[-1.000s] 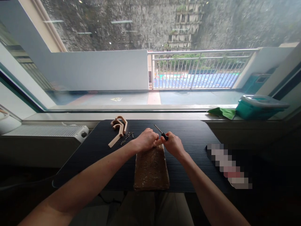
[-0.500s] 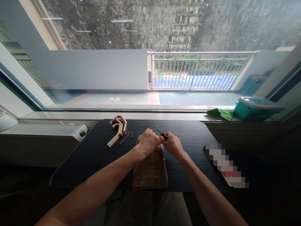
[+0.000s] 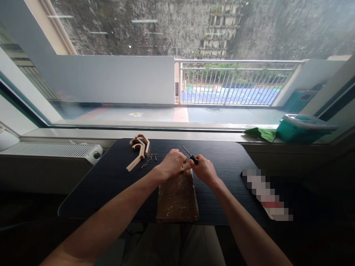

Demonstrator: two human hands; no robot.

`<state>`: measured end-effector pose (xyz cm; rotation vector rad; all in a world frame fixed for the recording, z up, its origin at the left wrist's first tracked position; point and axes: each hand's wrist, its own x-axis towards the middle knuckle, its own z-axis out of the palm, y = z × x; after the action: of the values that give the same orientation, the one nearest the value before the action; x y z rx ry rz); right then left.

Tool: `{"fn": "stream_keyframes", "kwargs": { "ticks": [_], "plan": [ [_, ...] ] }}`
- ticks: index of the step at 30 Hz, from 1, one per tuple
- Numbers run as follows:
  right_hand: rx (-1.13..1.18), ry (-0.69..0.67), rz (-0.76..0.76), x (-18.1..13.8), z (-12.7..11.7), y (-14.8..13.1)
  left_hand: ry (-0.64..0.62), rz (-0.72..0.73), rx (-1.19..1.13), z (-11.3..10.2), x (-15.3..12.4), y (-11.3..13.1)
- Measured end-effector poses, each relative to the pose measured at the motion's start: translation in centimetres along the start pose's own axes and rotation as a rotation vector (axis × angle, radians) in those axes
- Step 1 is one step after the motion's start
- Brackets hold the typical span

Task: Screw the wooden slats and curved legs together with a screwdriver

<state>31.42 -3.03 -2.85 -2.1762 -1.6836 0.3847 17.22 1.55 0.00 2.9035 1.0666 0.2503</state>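
The one container, a teal box [image 3: 302,129], stands on the sill well to the right of and beyond the board [image 3: 177,195]. Its lid is on, so what is in it cannot be seen.

The board lies on the black table [image 3: 111,184] with its long axis running away from the person. Beyond and left of the board lie curved wood pieces [image 3: 140,147], and a few screws [image 3: 149,159] lie between them and the board. The left hand [image 3: 172,164] rests at the board's far edge with its fingers curled tight; what they clasp is hidden. Just right of it, over the board's far right corner, is the screwdriver [image 3: 190,155]. Its long axis slants away from the person and to the left, with the tip pointing toward the window and the black handle nearest the person. The right hand [image 3: 202,170], fingers closed round that handle, touches the left hand. A green cloth [image 3: 260,133] lies on the sill just left of the box.
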Motion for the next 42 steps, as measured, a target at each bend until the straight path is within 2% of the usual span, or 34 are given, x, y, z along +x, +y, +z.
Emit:
{"fn": "stream_keyframes", "kwargs": {
  "ticks": [5, 8, 14, 20, 33, 37, 42],
  "plan": [
    [0.006, 0.005, 0.000, 0.0, 0.1, 0.1, -0.018, 0.010, 0.023, 0.2, -0.1, 0.5],
    [0.018, 0.004, -0.010, 0.1, 0.2, 0.2, -0.007, -0.033, 0.092, 0.3, -0.3, 1.5],
    [0.024, 0.008, -0.004, 0.0, 0.2, 0.1, 0.073, -0.250, 0.094, 1.6, -1.3, 3.6],
    [0.007, 0.009, -0.002, 0.0, 0.2, 0.0, 0.203, -0.428, -0.055, 3.3, -2.5, 3.3],
    [-0.024, -0.023, 0.023, -0.2, -0.2, -0.5, 0.381, -0.385, -0.184, 4.6, -3.0, 2.5],
    [0.087, -0.079, -0.038, -0.3, -1.7, 0.5, 0.411, -0.394, -0.208, 4.7, -3.2, 2.5],
    [0.171, -0.182, -0.117, -0.5, -5.9, 2.5, 0.426, -0.409, -0.226, 4.6, -3.4, 2.7]
  ]
}}
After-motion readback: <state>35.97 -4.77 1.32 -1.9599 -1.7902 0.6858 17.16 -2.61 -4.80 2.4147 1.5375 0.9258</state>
